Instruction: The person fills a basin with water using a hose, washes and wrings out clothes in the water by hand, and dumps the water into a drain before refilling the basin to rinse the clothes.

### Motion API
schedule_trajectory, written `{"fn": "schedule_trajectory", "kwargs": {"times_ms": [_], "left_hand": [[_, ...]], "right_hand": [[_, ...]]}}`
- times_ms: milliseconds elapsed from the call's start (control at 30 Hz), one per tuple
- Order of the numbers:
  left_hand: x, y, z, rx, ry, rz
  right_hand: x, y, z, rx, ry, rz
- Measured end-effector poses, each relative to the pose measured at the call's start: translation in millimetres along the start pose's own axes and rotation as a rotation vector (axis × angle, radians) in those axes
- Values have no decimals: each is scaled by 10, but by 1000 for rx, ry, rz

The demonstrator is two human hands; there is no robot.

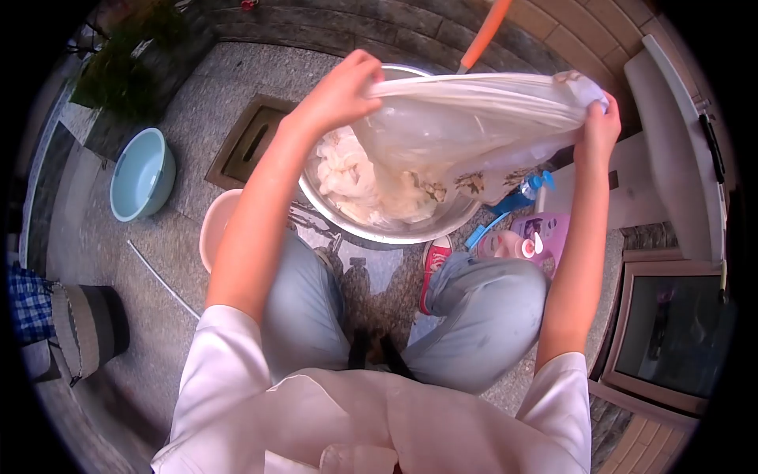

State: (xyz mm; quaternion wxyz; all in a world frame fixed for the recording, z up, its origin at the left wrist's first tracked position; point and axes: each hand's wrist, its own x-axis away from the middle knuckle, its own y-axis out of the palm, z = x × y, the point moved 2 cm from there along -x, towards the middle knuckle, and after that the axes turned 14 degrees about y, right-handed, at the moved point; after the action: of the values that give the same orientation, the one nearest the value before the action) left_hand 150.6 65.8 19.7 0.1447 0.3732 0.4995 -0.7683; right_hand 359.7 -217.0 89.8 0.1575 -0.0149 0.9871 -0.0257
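Observation:
A wet white cloth (474,118) with brown print patches is stretched between my two hands. My left hand (347,91) is closed on its upper left edge, and my right hand (598,130) grips the bunched upper right corner. The cloth's lower part hangs down into a round metal basin (371,235) on the ground in front of my feet. More white fabric (347,170) lies heaped inside the basin at the left. The hanging cloth hides the basin's far right side.
Right of the basin stand a blue pump bottle (517,195), a blue brush (485,231) and a purple detergent bottle (553,229). A light-blue basin (142,175), pink basin (217,225), floor drain (246,142), thin white rod (162,276) and striped basket (87,328) are left. An orange handle (483,35) rises behind.

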Motion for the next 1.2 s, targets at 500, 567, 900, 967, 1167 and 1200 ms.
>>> {"fn": "schedule_trajectory", "kwargs": {"times_ms": [500, 567, 900, 967, 1167, 1200], "left_hand": [[553, 524, -331, 912, -1058, -136], [510, 471, -414, 891, -962, -70], [-137, -934, -469, 450, -447, -224], [-157, -979, -631, 353, -498, -343], [654, 341, -1215, -337, -907, -539], [801, 608, -1183, -297, -966, -589]], "right_hand": [[-456, -363, 744, -409, 380, 57], [-475, -433, 855, -409, 396, 36], [-183, -130, 590, -179, 408, -150], [-212, -22, 771, -161, 437, -187], [436, 763, 1771, 363, 797, -464], [524, 889, 2040, 436, 828, -511]]}}
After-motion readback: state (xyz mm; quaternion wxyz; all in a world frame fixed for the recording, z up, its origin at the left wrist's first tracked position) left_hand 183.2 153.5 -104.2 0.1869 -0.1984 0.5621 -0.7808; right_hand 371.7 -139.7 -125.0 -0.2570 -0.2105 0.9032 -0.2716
